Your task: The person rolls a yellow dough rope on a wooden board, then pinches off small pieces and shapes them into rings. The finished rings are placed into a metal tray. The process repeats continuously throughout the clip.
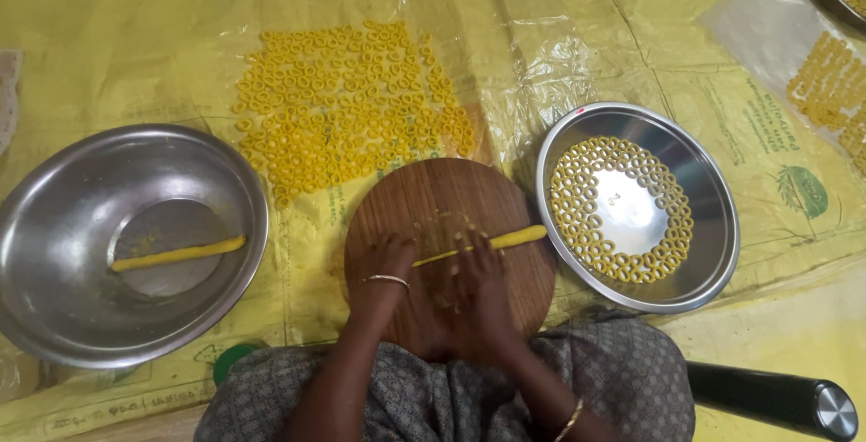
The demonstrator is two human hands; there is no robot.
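A yellow dough rope [492, 243] lay across the round wooden board [433, 198], its 3 o'clock end overhanging toward the steel plate [713, 216]; the right hand [480, 271] pressed flat on it, and the left hand [388, 266] rested curled at its 9 o'clock end. Judged well along: dough rings [347, 99] covered the yellow sheet [135, 27] at 12 o'clock and ringed the plate, while a second rope [178, 253] waited in the steel bowl [54, 225] at 9 o'clock. Bare board remained only toward 12 o'clock.

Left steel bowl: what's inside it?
The left steel bowl holds one yellow dough rope lying across its flat bottom, with faint yellow smears nearby. Nothing else shows inside. Whatever lies beneath the bowl on the yellow plastic sheet is covered.
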